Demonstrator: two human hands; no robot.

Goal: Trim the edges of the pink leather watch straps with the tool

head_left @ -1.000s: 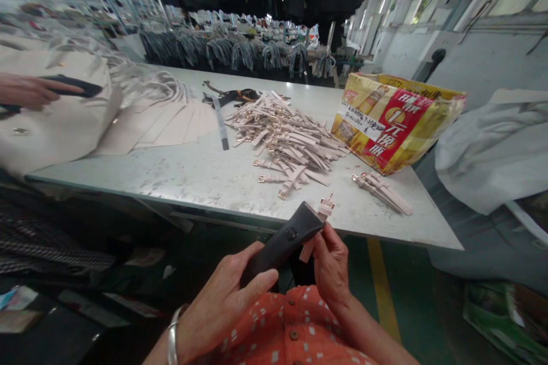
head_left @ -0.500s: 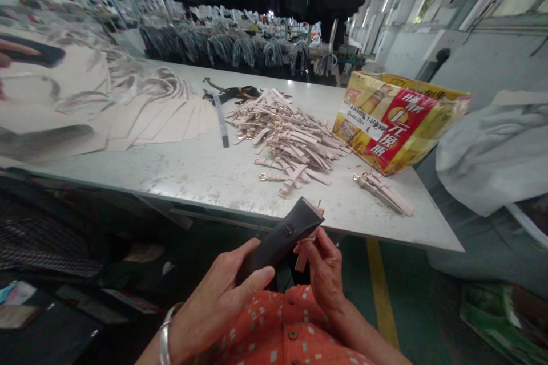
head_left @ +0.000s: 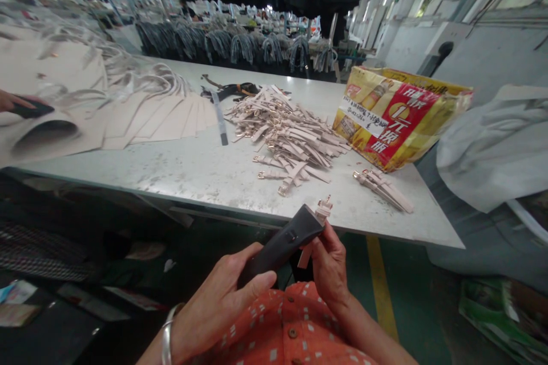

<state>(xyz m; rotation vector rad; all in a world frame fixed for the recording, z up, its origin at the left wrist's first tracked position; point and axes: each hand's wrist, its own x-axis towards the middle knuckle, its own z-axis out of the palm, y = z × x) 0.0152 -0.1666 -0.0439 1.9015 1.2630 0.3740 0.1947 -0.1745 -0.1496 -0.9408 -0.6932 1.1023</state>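
Note:
My left hand (head_left: pixel 225 291) is closed around the body of a black electric clipper (head_left: pixel 278 248), its wide head pointing up and to the right. In my right hand (head_left: pixel 329 262) is a pale pink strap with a gold buckle (head_left: pixel 324 208), pinched between thumb and fingers. The buckle end sticks up past the clipper's head, and the strap's other end hangs below. The head is right against the strap or just in front of it; I cannot tell which. Beyond my hands, a heap of similar buckled straps (head_left: pixel 295 137) lies on the white table (head_left: pixel 171 171).
A yellow and red cardboard box (head_left: pixel 398 120) stands at the right, with a small bundle of straps (head_left: pixel 383 189) before it. Pale fanned panels (head_left: pixel 158 117) cover the left side. There, another person's hand (head_left: pixel 6 101) holds a black tool (head_left: pixel 32 108).
The strap's buckle end has come further out above the clipper's head, and my right hand has shifted slightly. At the left, the other person's hand and black tool have moved lower.

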